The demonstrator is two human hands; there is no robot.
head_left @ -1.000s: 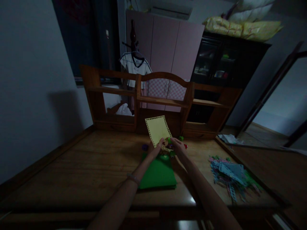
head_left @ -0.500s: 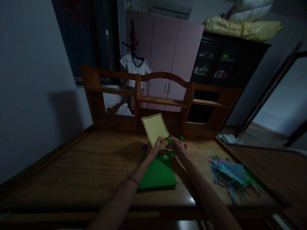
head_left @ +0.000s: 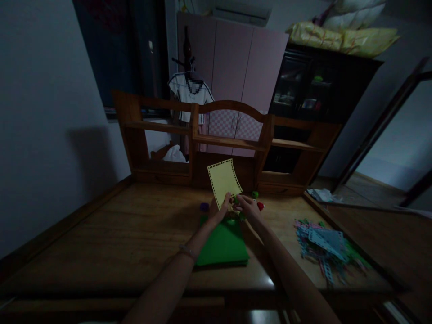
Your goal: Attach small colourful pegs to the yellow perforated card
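My left hand (head_left: 221, 208) pinches the lower edge of a yellow perforated plastic plate (head_left: 224, 180) and holds it upright above the desk. My right hand (head_left: 248, 205) is closed beside it at the plate's lower right corner, fingers on a small green piece (head_left: 237, 198); the dim light hides how firmly it grips. Under both hands lies a flat green plate (head_left: 222, 245) on the wooden desk (head_left: 128, 234). Small round pieces lie close by: a purple one (head_left: 204, 207), a green one (head_left: 255, 195) and a red one (head_left: 260, 206).
A heap of blue, pink and green perforated strips and plates (head_left: 326, 249) lies at the right of the desk. A wooden shelf unit (head_left: 229, 144) stands along the desk's back edge. Papers (head_left: 320, 195) lie at the far right corner. The room is dark.
The yellow plate has turned from a diamond tilt to a more upright stance and shifted slightly right. My right hand has moved in to its lower corner.
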